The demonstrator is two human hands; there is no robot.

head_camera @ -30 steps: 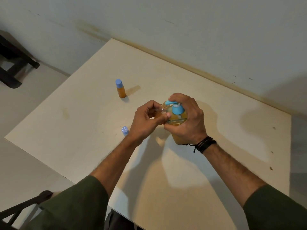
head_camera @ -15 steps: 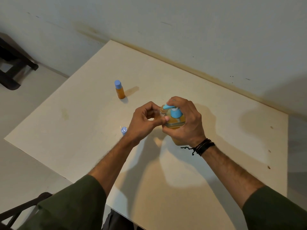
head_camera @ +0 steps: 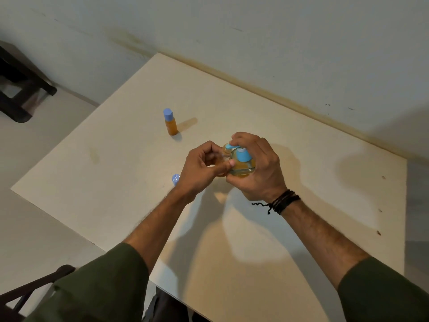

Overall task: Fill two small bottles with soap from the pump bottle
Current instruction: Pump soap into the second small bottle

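The pump bottle (head_camera: 242,167) of orange soap with a blue pump stands mid-table. My right hand (head_camera: 257,166) wraps around it, fingers on top of the pump head. My left hand (head_camera: 202,169) grips an uncapped small bottle (head_camera: 225,151) held with its mouth under the blue spout; most of that bottle is hidden by my fingers. A second small bottle (head_camera: 170,123), full of orange soap with its blue cap on, stands upright farther back left. A loose blue cap (head_camera: 175,178) lies on the table beside my left wrist.
The pale table (head_camera: 301,228) meets the wall along its far edge. Its left and near edges drop to the floor. A dark stool (head_camera: 16,89) stands at far left, and a dark chair part (head_camera: 34,284) shows at bottom left.
My right hand's fingers have shifted on the pump head; both hands and the bottles stay in the same spot on the table. The view has drifted slightly.
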